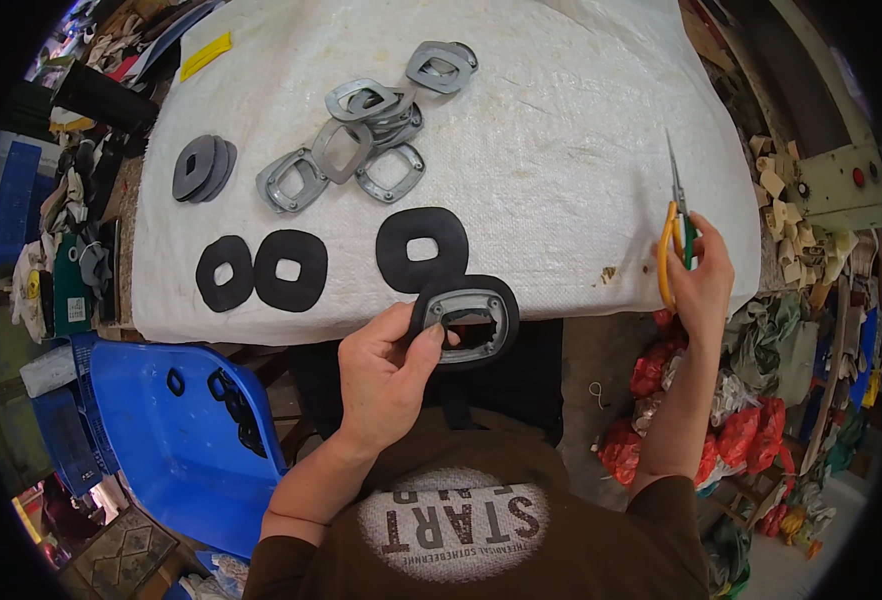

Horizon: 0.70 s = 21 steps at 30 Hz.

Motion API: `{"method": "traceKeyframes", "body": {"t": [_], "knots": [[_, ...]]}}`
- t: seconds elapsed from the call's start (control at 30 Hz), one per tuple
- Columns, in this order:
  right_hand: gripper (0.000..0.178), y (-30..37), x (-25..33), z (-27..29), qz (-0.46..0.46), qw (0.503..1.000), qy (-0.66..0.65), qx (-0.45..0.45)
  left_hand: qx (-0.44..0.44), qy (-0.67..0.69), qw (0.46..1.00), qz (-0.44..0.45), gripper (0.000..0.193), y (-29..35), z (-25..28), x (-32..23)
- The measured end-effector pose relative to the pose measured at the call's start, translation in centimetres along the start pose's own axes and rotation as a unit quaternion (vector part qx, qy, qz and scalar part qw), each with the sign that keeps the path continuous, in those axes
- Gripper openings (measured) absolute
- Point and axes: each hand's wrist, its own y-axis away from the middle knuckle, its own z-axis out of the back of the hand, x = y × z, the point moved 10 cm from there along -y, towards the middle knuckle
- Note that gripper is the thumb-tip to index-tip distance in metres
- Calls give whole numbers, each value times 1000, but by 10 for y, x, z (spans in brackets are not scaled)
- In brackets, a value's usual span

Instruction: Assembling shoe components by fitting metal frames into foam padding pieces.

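Note:
My left hand (386,370) is closed on a black rounded pad (507,300) fitted with a grey metal frame (496,340), held over the table's front edge with the thumb on the frame. My right hand (703,275) is around the handles of scissors (677,190), one handle yellow-orange and one green, blades pointing away from me. Just beyond my left hand lies another black pad (393,245) with a square hole. Two more black pads, one on the left (214,290) and one beside it (311,270), lie flat and touching or nearly touching.
Grey metal frames (344,150) are heaped mid-table on white woven sheeting (561,150); a stack of grey pads (193,180) sits at left. A yellow strip (206,55) lies far left. Below stands a blue basin (161,450) with black rings; red bags (751,435) lie at right.

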Motion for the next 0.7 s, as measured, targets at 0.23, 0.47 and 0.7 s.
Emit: {"method": "traceKeyframes", "body": {"t": [0.23,0.47,0.7], "knots": [[41,-20,-16,-14,8,998,23,59,1,8,1000,15,16,0,0,3],[57,53,131,-9,201,925,-298,122,9,0,1000,10,11,-2,-10,4],[54,83,170,-38,243,900,-331,146,28,-113,992,-48,8,-1,-22,-11]]}}
